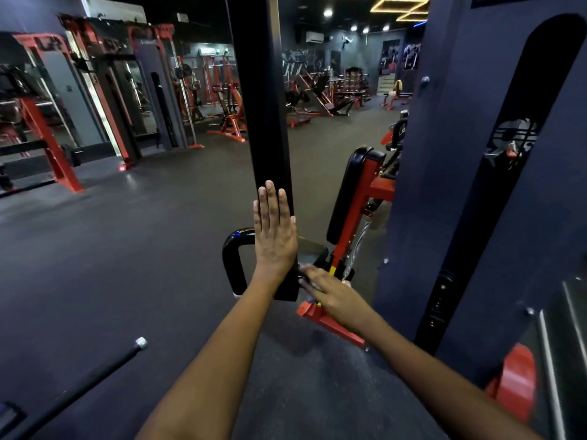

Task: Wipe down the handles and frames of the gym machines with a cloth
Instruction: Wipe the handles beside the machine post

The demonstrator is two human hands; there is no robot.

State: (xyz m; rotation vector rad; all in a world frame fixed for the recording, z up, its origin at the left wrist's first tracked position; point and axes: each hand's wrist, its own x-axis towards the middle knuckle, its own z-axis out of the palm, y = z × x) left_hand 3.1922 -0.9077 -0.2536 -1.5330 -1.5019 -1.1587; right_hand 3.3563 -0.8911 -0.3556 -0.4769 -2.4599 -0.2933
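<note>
In a dim commercial gym, we are working on the black upright post [270, 122] of a weight machine. We are laying our left hand [274, 231] flat against the post's lower face, fingers straight and together, gripping nothing; we judge it is there to brace us, or to feel the surface. Our right hand [333, 292] is reaching low along the post's right side near its bottom end, fingers stretched out and blurred. A pale sliver is showing under that hand, possibly the cloth, but we cannot tell for sure, nor whether the fingers are pinching anything. Just left of the post, a curved black handle [232, 265] is standing untouched. To the right, the red frame [352, 214] with its black pad [344, 198] and coil spring is sitting close, and the dark weight-stack shroud [470, 154] is rising beside us. A black bar [95, 379] with a silver tip is lying across the rubber floor [143, 249] at lower left. We judge the wiping is in its early stages, with the handle and red frame awaiting attention.
</note>
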